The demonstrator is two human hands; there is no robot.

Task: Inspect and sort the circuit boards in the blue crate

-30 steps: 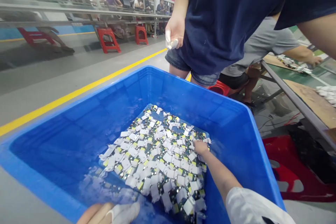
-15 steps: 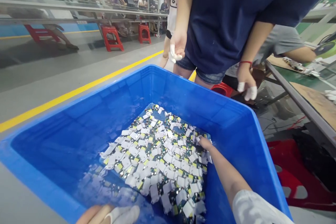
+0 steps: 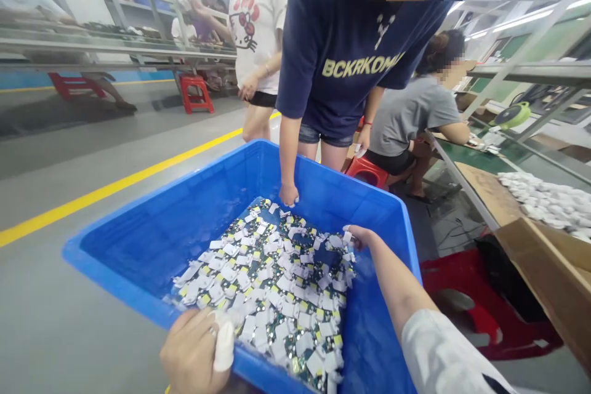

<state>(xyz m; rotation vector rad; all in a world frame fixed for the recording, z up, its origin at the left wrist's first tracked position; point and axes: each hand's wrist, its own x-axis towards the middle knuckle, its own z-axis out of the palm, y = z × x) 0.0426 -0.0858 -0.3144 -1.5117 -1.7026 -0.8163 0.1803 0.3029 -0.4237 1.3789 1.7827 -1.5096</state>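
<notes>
A large blue plastic bin (image 3: 111, 258) holds a layer of small circuit boards (image 3: 272, 271) with white tabs and yellow parts. The boards lie on a blue sheet (image 3: 265, 202) whose edge shows at the far side. My left hand (image 3: 196, 348), with white finger covers, is closed over the bin's near rim. Inside the bin, my right hand (image 3: 360, 237) has its fingers together at the right far corner of the layer; what they pinch is too small to make out. A co-worker's hand (image 3: 289, 195) reaches down to the far corner of the same layer.
A co-worker in a dark blue shirt (image 3: 341, 61) leans over the bin's far side. Another person sits on a red stool (image 3: 367, 171) at the right bench. A cardboard box (image 3: 549, 277) and white parts (image 3: 549, 197) are at right. A yellow floor line (image 3: 115, 184) runs left.
The view has tilted up and shifted. The co-worker has bent forward and put one hand into the bin. My left hand shows more fully on the near rim; my right stays at the layer's corner.
</notes>
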